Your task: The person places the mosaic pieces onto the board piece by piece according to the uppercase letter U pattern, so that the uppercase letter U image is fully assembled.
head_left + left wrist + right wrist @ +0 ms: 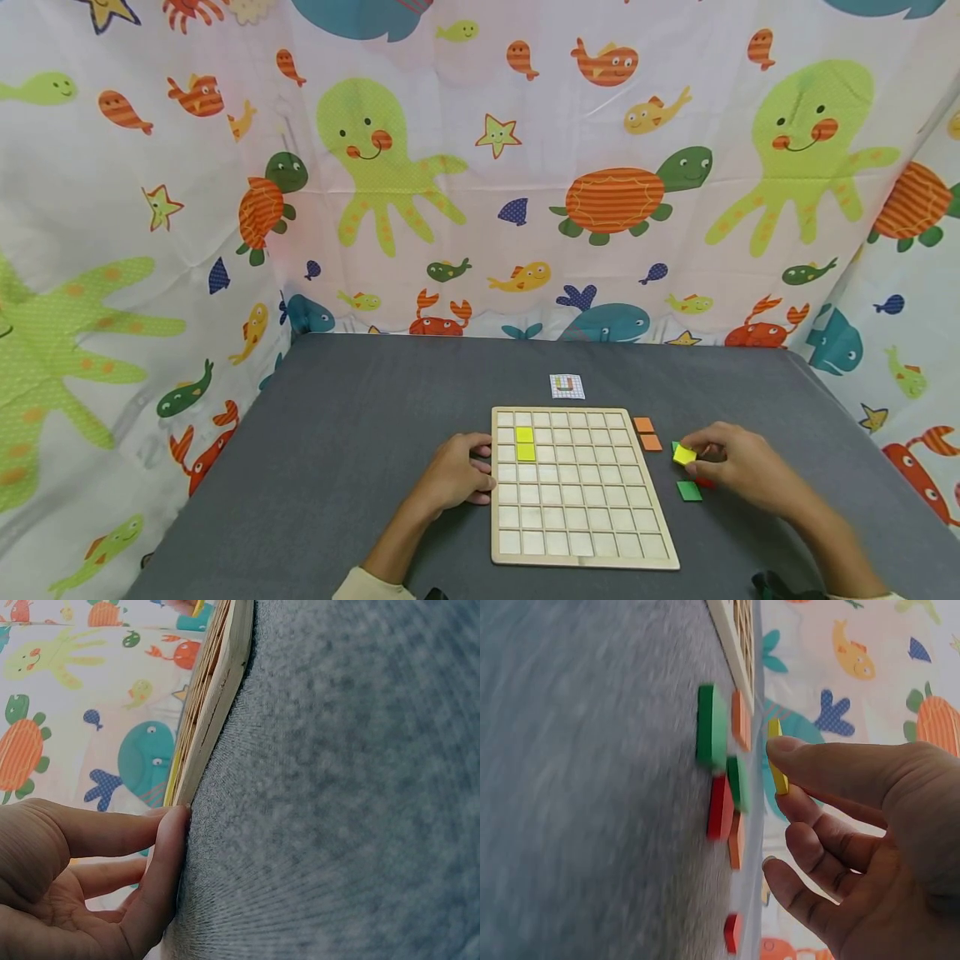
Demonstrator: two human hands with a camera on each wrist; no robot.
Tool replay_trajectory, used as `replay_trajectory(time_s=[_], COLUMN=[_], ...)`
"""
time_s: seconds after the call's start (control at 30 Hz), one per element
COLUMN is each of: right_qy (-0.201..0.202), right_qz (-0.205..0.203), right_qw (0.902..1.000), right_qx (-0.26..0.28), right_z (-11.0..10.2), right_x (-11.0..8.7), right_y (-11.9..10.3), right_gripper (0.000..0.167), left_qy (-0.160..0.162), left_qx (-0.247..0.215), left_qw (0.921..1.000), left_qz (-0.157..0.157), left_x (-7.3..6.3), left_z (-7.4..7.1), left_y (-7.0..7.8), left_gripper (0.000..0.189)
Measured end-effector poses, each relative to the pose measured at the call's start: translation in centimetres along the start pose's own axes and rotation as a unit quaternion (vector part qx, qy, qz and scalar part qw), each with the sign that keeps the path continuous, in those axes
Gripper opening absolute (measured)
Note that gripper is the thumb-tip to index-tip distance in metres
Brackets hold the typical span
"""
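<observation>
My right hand (742, 467) pinches a yellow square tile (684, 455) between thumb and fingers, raised above loose tiles right of the wooden grid board (573, 560). In the right wrist view the yellow tile (778, 761) is seen edge-on. Beneath or near the hand lie a green tile (689, 491), a partly covered red tile (705, 482) and another green one mostly hidden. Two yellow tiles (525, 443) fill adjoining cells, one above the other, near the board's upper left. Fingertips of my left hand (455, 473) touch the board's left edge; the left wrist view shows this contact closely.
Two orange tiles (647, 433) lie beside the board's upper right edge. Behind the board is a small grid card (567, 386) with a coloured U-like pattern. A grey cloth (360, 417) covers the table, and a sea-animal curtain (450, 167) hangs behind it.
</observation>
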State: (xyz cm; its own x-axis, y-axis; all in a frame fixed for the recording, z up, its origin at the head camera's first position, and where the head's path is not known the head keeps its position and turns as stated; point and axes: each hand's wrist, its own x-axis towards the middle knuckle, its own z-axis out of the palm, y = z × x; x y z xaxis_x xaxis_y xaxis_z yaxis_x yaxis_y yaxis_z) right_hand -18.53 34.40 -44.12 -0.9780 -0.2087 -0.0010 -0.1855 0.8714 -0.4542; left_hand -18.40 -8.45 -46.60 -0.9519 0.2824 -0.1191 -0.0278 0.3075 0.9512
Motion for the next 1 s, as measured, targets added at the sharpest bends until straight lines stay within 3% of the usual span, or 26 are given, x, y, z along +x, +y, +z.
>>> replay_trajectory(time_s=[0.4, 0.6, 1.0], right_qy=[-0.006, 0.004, -0.022], right_qz=[-0.045, -0.09, -0.133], right_qw=[0.9978, 0.9935, 0.9861], right_qx=[0.049, 0.07, 0.098], right_z=[1.6, 2.6, 4.3], right_x=[1.4, 2.2, 3.9], right_y=[-3.4, -5.0, -8.1], right_gripper=[0.028, 0.026, 0.024], left_qy=[0.001, -0.003, -0.01], left_qx=[-0.006, 0.003, -0.001], left_qw=[1.0, 1.0, 1.0], left_qz=[0.003, -0.002, -0.001], left_x=[-0.2, 0.0, 0.0], left_z=[-0.1, -0.1, -0.2], left_y=[0.1, -0.1, 0.0], left_gripper=[0.066, 0.065, 0.065])
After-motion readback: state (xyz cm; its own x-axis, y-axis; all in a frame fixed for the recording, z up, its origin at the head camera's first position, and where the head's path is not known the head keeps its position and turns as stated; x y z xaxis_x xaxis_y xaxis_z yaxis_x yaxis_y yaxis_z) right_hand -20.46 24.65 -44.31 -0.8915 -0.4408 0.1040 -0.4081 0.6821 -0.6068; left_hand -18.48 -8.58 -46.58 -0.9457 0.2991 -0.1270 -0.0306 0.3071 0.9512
